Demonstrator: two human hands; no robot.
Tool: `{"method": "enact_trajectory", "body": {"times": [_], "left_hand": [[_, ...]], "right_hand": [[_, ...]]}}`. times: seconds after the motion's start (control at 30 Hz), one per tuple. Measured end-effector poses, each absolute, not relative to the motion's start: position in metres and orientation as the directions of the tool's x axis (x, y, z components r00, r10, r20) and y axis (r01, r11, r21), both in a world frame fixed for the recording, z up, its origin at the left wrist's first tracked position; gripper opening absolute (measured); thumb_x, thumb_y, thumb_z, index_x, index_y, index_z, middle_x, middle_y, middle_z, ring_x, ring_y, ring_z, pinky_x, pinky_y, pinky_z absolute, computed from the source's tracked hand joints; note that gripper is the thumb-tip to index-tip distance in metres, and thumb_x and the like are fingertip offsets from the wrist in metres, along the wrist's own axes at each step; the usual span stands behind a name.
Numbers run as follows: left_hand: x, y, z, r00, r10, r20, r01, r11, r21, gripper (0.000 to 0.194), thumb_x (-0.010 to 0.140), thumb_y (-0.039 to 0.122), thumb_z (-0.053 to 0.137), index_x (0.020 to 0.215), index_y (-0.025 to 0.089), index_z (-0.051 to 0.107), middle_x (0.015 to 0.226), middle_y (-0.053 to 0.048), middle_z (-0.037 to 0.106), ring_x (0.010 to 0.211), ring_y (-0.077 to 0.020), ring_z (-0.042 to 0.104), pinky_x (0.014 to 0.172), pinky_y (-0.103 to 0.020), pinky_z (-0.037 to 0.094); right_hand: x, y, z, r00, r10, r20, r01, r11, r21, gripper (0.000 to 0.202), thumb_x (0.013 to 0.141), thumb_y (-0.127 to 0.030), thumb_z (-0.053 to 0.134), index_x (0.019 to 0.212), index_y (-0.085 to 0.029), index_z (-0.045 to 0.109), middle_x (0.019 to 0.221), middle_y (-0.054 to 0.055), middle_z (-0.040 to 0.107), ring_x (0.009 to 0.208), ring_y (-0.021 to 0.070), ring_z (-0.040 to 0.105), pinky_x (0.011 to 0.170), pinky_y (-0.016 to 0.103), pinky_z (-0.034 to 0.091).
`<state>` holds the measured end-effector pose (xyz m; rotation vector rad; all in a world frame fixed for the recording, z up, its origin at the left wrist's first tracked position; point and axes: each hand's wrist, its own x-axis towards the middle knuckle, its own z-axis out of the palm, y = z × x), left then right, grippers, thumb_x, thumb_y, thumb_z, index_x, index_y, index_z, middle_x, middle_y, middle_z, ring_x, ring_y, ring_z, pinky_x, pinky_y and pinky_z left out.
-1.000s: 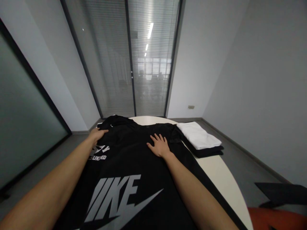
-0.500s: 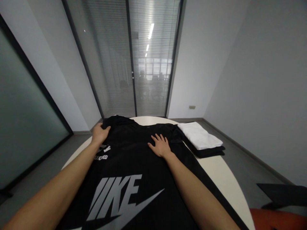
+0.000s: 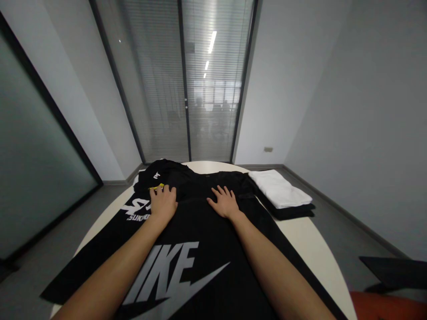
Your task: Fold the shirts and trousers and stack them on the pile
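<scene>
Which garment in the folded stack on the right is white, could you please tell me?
The top one: the white garment; the folded cloth beneath it is black, as is the printed shirt under the right hand.

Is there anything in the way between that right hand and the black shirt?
Nothing visible: the right hand lies right on the black shirt. The folded white cloth is off to the right, not between them.
</scene>
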<state>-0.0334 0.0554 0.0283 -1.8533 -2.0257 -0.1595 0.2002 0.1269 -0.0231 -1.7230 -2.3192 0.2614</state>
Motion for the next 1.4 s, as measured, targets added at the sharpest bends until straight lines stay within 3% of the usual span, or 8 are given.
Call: {"method": "enact_trajectory", "body": {"times": [0.13,0.33,0.5,0.63,0.87,1.03,1.27,1.4], "left_hand": [[-0.040,0.051,0.026,-0.129,0.952,0.277,0.978,0.168,-0.121,0.040,0.085,0.029,0.064,0.122,0.015,0.060,0.129,-0.020,0.056,0.115,-0.0364,0.054,0.083,-0.041,0.050],[-0.054,0.052,0.022,-0.173,0.930,0.323,0.983,0.141,0.121,0.031,0.094,0.044,0.048,0.102,0.019,0.066,0.109,-0.012,0.068,0.102,-0.0300,0.064,0.084,-0.037,0.051],[-0.090,0.062,0.015,-0.342,0.899,0.275,0.898,0.227,0.377,0.029,0.091,0.021,0.044,0.109,0.018,0.067,0.117,-0.014,0.070,0.109,-0.0311,0.065,0.093,-0.039,0.049],[-0.116,0.069,0.008,-0.313,0.936,0.159,0.853,0.204,0.480,0.035,0.086,0.009,0.045,0.107,0.020,0.070,0.114,-0.009,0.073,0.108,-0.0260,0.067,0.095,-0.033,0.049],[-0.127,0.069,0.002,-0.178,0.978,0.105,0.865,0.104,0.492,0.034,0.083,0.009,0.052,0.107,0.023,0.071,0.110,-0.005,0.074,0.107,-0.0216,0.067,0.094,-0.029,0.049],[-0.111,0.053,0.010,-0.149,0.983,0.111,0.937,0.104,0.333,0.028,0.083,0.023,0.063,0.109,0.027,0.070,0.113,-0.010,0.069,0.117,-0.0291,0.059,0.093,-0.037,0.049],[-0.102,0.045,0.021,-0.157,0.981,0.117,0.967,0.128,0.220,0.019,0.085,0.015,0.056,0.101,0.024,0.062,0.101,-0.009,0.067,0.109,-0.0274,0.062,0.080,-0.033,0.050],[-0.105,0.050,0.015,-0.250,0.958,0.139,0.944,0.209,0.255,0.024,0.089,0.013,0.046,0.107,0.024,0.058,0.097,-0.011,0.067,0.093,-0.0266,0.067,0.075,-0.033,0.049]], "right_hand": [[0.200,0.127,-0.023,-0.272,0.959,0.082,0.917,0.284,-0.279,0.071,0.094,-0.068,0.036,0.153,-0.029,0.038,0.163,0.005,0.026,0.151,0.0307,0.015,0.120,0.052,0.008],[0.200,0.128,-0.024,-0.273,0.960,0.066,0.920,0.280,-0.274,0.072,0.094,-0.069,0.032,0.154,-0.029,0.035,0.164,0.004,0.024,0.151,0.0303,0.014,0.120,0.051,0.007],[0.195,0.132,-0.014,-0.268,0.963,-0.015,0.930,0.254,-0.267,0.073,0.093,-0.067,0.036,0.154,-0.027,0.035,0.163,0.007,0.025,0.150,0.0338,0.017,0.118,0.055,0.011],[0.170,0.139,0.008,-0.214,0.975,0.060,0.942,0.222,-0.251,0.059,0.091,-0.055,0.048,0.136,-0.018,0.055,0.145,0.017,0.049,0.136,0.0363,0.039,0.109,0.053,0.028],[0.079,0.164,0.024,-0.267,0.958,0.108,0.816,0.284,-0.503,0.052,0.094,-0.058,0.046,0.126,-0.020,0.061,0.125,0.011,0.067,0.118,0.0298,0.057,0.098,0.042,0.043],[0.033,0.190,0.014,-0.240,0.970,0.036,0.656,0.189,-0.731,0.067,0.086,-0.068,0.054,0.126,-0.014,0.061,0.123,0.015,0.067,0.116,0.0298,0.061,0.100,0.040,0.044],[0.023,0.217,0.000,-0.239,0.966,0.099,0.474,0.205,-0.856,0.033,0.090,-0.040,0.056,0.105,-0.013,0.068,0.104,0.009,0.072,0.099,0.0213,0.067,0.090,0.031,0.050],[0.026,0.225,0.001,-0.207,0.965,0.160,0.342,0.224,-0.913,0.041,0.097,-0.040,0.044,0.125,-0.014,0.057,0.113,0.009,0.070,0.099,0.0167,0.067,0.089,0.028,0.051]]}}
